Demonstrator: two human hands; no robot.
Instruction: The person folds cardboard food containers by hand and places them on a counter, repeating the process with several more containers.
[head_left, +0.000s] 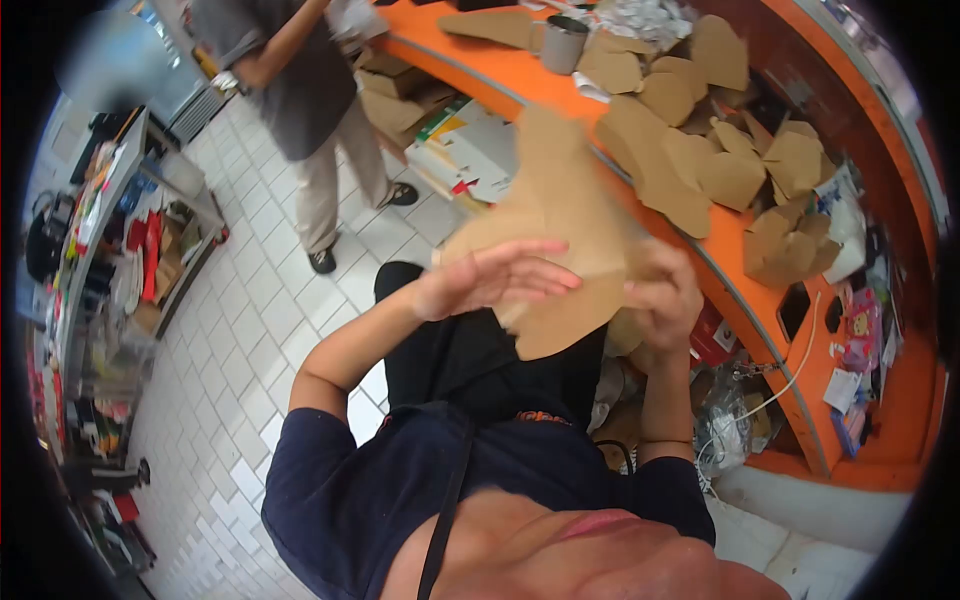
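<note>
A flat brown cardboard box blank (585,225), blurred by motion, is held up in front of my lap. My right hand (665,297) grips it at the right edge with bent fingers. Across its lower left part lies my left hand (497,280), fingers stretched out and flat, overlapping the cardboard in this view. On the orange counter (470,60) beyond, more brown cardboard pieces (655,165) lie in a loose pile, some of them folded.
A grey mug (564,45) stands on the counter near a dark phone (794,311) and a white cable. Under the counter is a white box (465,150). A person (300,100) stands ahead on the left. A cluttered shelf (150,230) lines the left side.
</note>
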